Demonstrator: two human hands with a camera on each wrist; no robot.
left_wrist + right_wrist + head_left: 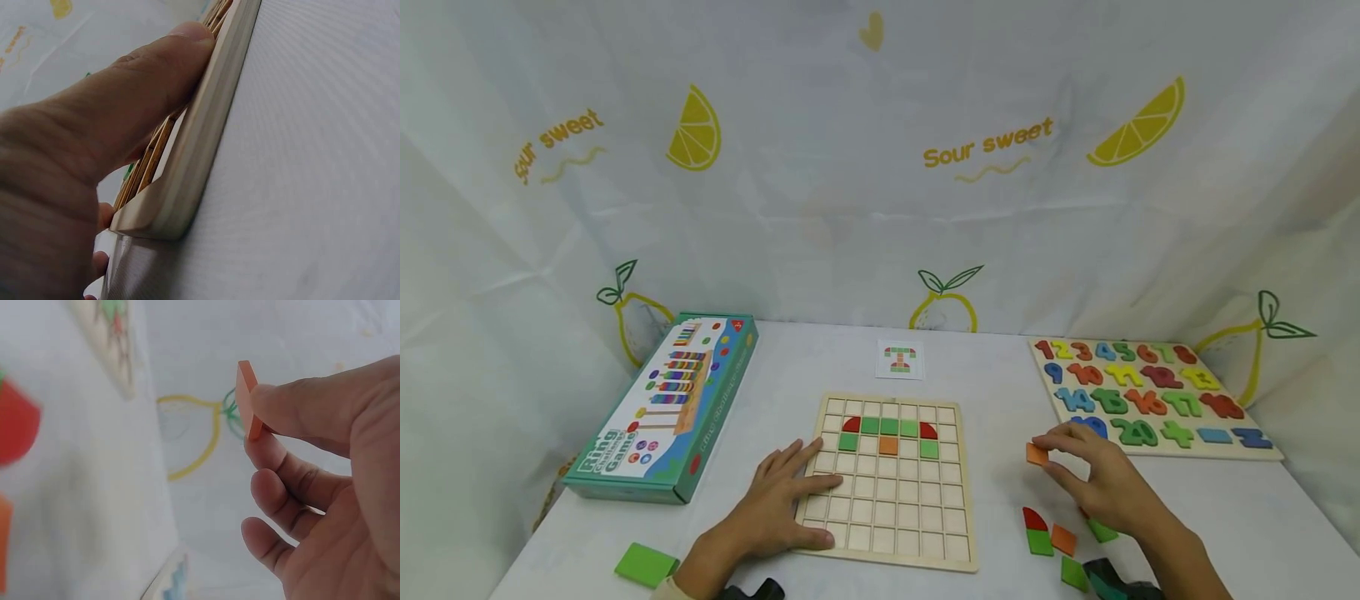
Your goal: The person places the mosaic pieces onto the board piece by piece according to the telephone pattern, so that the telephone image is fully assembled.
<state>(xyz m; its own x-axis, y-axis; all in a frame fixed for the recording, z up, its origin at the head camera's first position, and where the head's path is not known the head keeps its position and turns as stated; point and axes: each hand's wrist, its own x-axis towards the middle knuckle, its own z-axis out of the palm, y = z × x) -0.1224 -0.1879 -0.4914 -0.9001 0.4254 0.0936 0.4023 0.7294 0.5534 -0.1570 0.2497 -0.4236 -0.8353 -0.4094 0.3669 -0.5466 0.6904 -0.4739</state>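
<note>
My right hand [1097,475] pinches an orange square tile [247,400] between thumb and fingertips, above the table to the right of the wooden grid board [925,554]. My left hand [778,504] rests with spread fingers on the board's left edge; in the left wrist view its thumb [156,69] lies over the rim. In the board's upper cells, green tiles [889,426] form a row between two red quarter-circle tiles [928,431]. A green tile sits under each red one, and an orange tile [888,446] lies below the row's middle.
Loose red, green and orange tiles [1063,540] lie below my right hand. A green piece [646,565] is at the front left. Behind the board lies a pattern card [900,360]. A boxed game [662,408] stands left, a number puzzle board [1150,392] right.
</note>
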